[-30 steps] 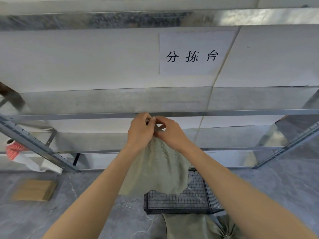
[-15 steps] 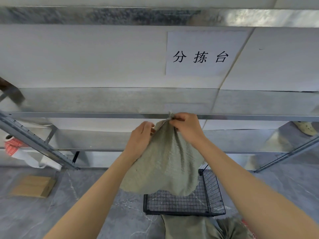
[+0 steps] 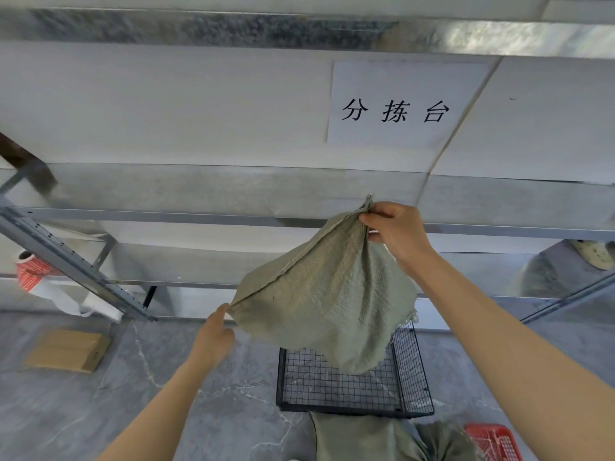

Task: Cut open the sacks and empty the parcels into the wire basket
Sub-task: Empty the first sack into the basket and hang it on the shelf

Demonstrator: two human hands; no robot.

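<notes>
A limp grey-green woven sack (image 3: 327,294) hangs in the air above the black wire basket (image 3: 411,371) on the floor. My right hand (image 3: 396,232) pinches the sack's upper corner high up. My left hand (image 3: 214,337) holds the opposite corner lower down and to the left, so the stitched edge runs taut between them. The sack's open mouth droops toward the basket. No parcel shows in the basket. Another full green sack (image 3: 362,437) lies on the floor just in front of the basket.
A metal shelf rack (image 3: 83,274) crosses the scene behind the sack, with a paper sign (image 3: 396,108) on the wall. A cardboard box (image 3: 66,351) lies on the floor at left, a red-and-white roll (image 3: 31,271) beside the rack, a red crate (image 3: 492,440) at bottom right.
My hands have moved apart: the left went down and left, the right up and right, spreading the sack out along its stitched edge.
</notes>
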